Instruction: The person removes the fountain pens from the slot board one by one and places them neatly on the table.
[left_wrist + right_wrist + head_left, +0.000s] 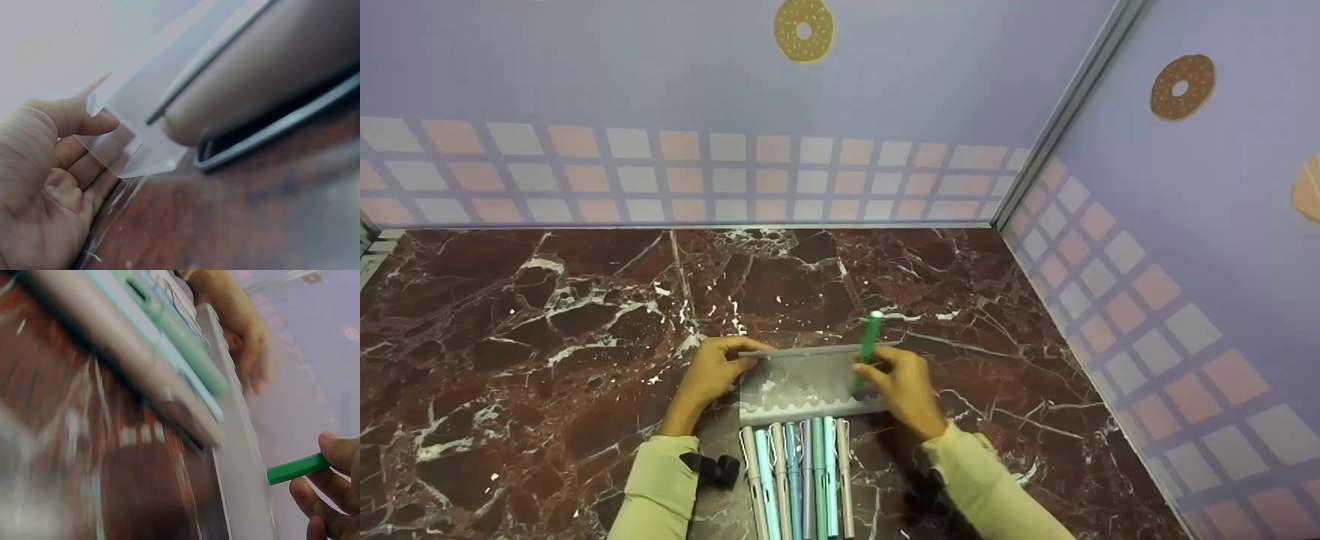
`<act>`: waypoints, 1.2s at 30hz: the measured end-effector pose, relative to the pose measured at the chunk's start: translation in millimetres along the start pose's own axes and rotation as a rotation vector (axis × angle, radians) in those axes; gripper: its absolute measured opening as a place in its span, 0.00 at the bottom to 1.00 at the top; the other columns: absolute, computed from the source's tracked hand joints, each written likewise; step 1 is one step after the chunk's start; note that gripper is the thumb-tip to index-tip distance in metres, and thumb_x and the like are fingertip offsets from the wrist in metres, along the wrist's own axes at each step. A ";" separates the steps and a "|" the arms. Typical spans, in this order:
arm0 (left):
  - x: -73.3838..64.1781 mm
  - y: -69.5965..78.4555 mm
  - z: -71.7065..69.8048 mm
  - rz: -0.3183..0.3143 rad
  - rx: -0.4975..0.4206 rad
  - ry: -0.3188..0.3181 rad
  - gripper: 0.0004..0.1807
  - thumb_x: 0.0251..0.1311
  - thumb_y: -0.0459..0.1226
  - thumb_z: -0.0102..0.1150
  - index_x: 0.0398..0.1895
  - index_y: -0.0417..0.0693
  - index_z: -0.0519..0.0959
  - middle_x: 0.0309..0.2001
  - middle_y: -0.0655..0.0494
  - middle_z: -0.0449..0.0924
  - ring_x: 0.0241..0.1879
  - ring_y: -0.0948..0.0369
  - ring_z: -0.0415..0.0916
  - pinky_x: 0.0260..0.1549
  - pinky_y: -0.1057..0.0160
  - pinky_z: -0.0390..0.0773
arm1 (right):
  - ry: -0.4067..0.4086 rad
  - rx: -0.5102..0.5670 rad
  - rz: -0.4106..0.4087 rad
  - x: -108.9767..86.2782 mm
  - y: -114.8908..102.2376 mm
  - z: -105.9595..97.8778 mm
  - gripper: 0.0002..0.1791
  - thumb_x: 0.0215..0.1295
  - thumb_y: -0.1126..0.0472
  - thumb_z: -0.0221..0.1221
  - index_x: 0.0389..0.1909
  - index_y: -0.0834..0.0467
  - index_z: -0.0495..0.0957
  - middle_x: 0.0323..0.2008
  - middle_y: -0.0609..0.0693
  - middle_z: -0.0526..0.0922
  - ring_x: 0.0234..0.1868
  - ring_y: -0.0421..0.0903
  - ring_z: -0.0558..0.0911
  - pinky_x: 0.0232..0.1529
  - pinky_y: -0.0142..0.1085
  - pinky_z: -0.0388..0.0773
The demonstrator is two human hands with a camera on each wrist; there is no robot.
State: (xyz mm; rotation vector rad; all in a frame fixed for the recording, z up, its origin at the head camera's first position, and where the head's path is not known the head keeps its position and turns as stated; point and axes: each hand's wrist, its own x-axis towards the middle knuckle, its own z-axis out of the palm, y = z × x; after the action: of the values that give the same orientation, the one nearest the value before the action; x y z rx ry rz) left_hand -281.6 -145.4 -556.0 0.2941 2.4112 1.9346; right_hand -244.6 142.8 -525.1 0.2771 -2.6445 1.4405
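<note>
A clear frosted plastic pen holder [802, 379] with a scalloped near edge stands on the marble-patterned table. My left hand [712, 379] pinches its far left corner; in the left wrist view the thumb [84, 116] lies on the plastic with the other fingers beyond it. Between thumb and fingers, my right hand [906, 379] holds a green pen [871, 336] nearly upright over the holder's right part, its white end up. The pen's faceted green barrel [298, 468] shows in the right wrist view. Whether its lower end touches the holder cannot be told.
Several capped pens [802, 480] in beige, blue, purple and green lie side by side in front of the holder, running toward me. Black wrist straps [712, 469] sit on the sleeves. A patterned wall [735, 180] bounds the table's far side, another [1147, 300] its right.
</note>
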 end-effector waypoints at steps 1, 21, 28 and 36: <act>-0.3 0.1 0.3 0.005 0.001 0.005 0.11 0.58 0.20 0.60 0.40 0.38 0.87 0.40 0.37 0.86 0.15 0.67 0.62 0.14 0.74 0.62 | 0.023 -0.002 -0.005 -1.0 3.6 -5.5 0.10 0.60 0.62 0.68 0.40 0.63 0.85 0.33 0.58 0.89 0.29 0.50 0.87 0.27 0.34 0.84; 3.8 -15.0 -1.6 0.024 -0.004 0.003 0.12 0.57 0.21 0.63 0.39 0.42 0.88 0.36 0.41 0.86 0.28 0.58 0.77 0.24 0.71 0.75 | 0.076 -0.037 0.176 -60.9 37.5 -47.7 0.06 0.62 0.58 0.68 0.32 0.58 0.84 0.24 0.49 0.86 0.24 0.44 0.82 0.25 0.32 0.80; 3.6 -15.1 -0.7 0.012 -0.003 -0.004 0.10 0.58 0.23 0.63 0.39 0.42 0.88 0.37 0.41 0.86 0.19 0.65 0.68 0.15 0.73 0.66 | -0.085 -0.052 0.125 -94.0 27.2 -33.8 0.12 0.61 0.53 0.68 0.32 0.59 0.85 0.24 0.47 0.85 0.22 0.38 0.81 0.26 0.30 0.80; 5.0 -13.5 0.3 0.042 -0.025 -0.014 0.11 0.57 0.20 0.62 0.39 0.39 0.88 0.32 0.40 0.86 0.25 0.59 0.77 0.21 0.71 0.74 | -0.250 -0.018 0.238 -118.3 9.0 -21.6 0.11 0.59 0.53 0.70 0.29 0.56 0.85 0.21 0.45 0.84 0.21 0.40 0.81 0.24 0.31 0.81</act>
State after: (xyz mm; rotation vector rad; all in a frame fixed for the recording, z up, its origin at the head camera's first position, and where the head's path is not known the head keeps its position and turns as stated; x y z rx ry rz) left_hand -288.2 -147.0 -568.8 0.3590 2.3893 1.9719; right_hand -130.7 178.0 -543.1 0.1534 -2.9768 1.5385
